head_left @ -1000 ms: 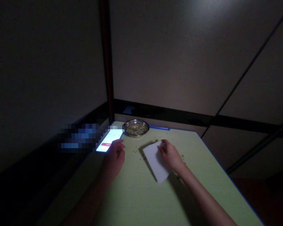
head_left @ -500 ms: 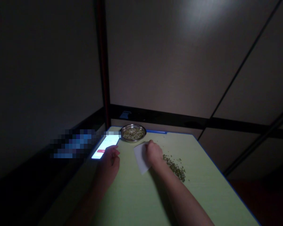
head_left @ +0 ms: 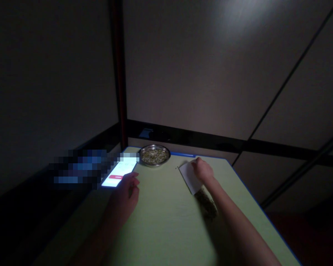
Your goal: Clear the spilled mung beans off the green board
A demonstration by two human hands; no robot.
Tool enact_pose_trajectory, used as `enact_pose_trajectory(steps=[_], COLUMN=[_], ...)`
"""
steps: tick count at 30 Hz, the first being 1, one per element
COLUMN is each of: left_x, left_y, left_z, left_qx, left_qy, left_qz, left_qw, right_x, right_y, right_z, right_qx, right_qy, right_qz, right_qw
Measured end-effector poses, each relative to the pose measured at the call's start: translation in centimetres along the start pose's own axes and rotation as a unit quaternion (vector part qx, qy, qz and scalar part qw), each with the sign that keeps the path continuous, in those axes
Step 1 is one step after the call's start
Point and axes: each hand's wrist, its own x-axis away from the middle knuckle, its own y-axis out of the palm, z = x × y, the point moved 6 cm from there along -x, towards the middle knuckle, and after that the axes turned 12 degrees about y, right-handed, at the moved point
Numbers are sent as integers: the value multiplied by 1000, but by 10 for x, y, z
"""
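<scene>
My right hand (head_left: 202, 170) is closed on the top edge of a white card (head_left: 190, 178), which stands on edge on the green table (head_left: 166, 218). A small heap of green-brown seeds (head_left: 207, 202) lies against the card's near side, partly under my forearm. My left hand (head_left: 127, 194) rests on the table with its fingers loosely stretched, its fingertips beside a lit phone (head_left: 119, 171). A round metal dish (head_left: 154, 155) holding more seeds stands at the far edge, left of the card.
The table has a blue rim and drops off close on the right. A dark upright post (head_left: 119, 74) and a black rail run behind the table's far edge. The room is dim; a blurred patch lies left of the phone.
My right hand has swept the card to the right and farther back, gathering the scattered seeds into a tighter heap. My left hand has stayed by the phone.
</scene>
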Motion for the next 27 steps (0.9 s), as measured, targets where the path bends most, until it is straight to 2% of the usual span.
enact_pose_trajectory(steps=[4, 7, 9, 11, 15, 18, 23, 27], left_x=[3, 4, 5, 7, 8, 9, 7, 6], left_y=[2, 3, 4, 4, 6, 7, 7, 10], left_z=[3, 4, 4, 3, 1, -1, -2, -7], left_qx=[3, 3, 1, -5, -21, -23, -26, -29], left_qy=[-1, -15, -29, -40, -46, -58, -64, -48], left_qz=[-9, -26, -40, -51, -74, -86, -83, -82], left_qw=[1000, 1000, 999, 998, 996, 994, 994, 995], right_x=[-26, -44, -50, -50, -35, -15, 21, 52], right_y=[-35, -53, -53, -42, -10, 5, 6, -3], right_z=[11, 8, -1, -12, -30, -34, -18, 12], right_qx=[21, 43, 59, 75, 97, 102, 101, 94], right_qy=[-24, -59, -91, -128, -200, -250, -312, -294], right_qz=[55, 83, 87, 78, 39, 10, -27, -54], right_qw=[998, 994, 990, 986, 974, 963, 944, 950])
